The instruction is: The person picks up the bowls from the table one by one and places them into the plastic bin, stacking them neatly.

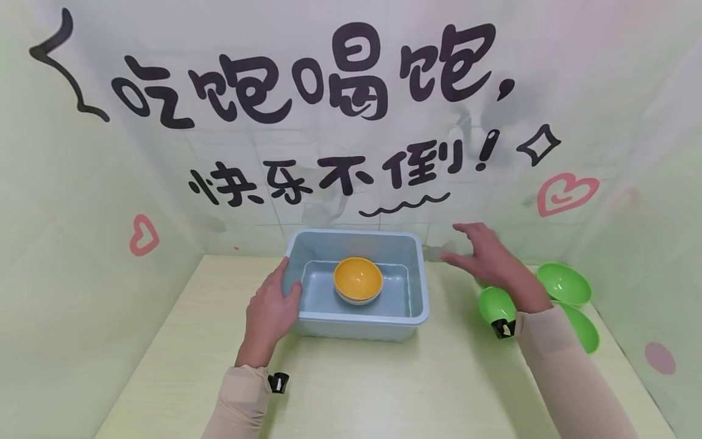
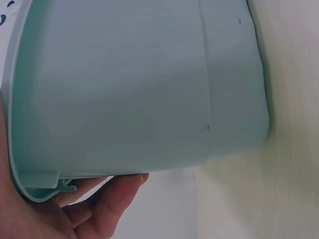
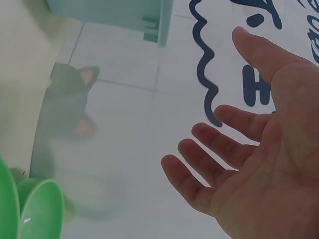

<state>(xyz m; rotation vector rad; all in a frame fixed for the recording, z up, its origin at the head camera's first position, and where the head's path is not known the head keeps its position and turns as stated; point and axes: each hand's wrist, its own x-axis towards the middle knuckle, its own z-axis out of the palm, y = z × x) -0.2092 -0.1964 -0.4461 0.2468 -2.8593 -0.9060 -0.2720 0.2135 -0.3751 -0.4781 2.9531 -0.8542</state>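
At centre frame, my left hand [image 1: 271,311] grips the left rim of the pale blue plastic tub [image 1: 418,286] on the bench [image 1: 384,378], a yellow bowl [image 1: 358,279] inside it. My right hand [image 1: 485,256] hovers spread and empty right of the tub. The left wrist view shows fingers [image 2: 107,204] curled under the rim; the right wrist view shows green bowls [image 3: 40,209] at lower left.

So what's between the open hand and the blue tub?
Nothing. In the head view, only bare table lies between the right hand and the tub. The green bowls sit on the hand's other side.
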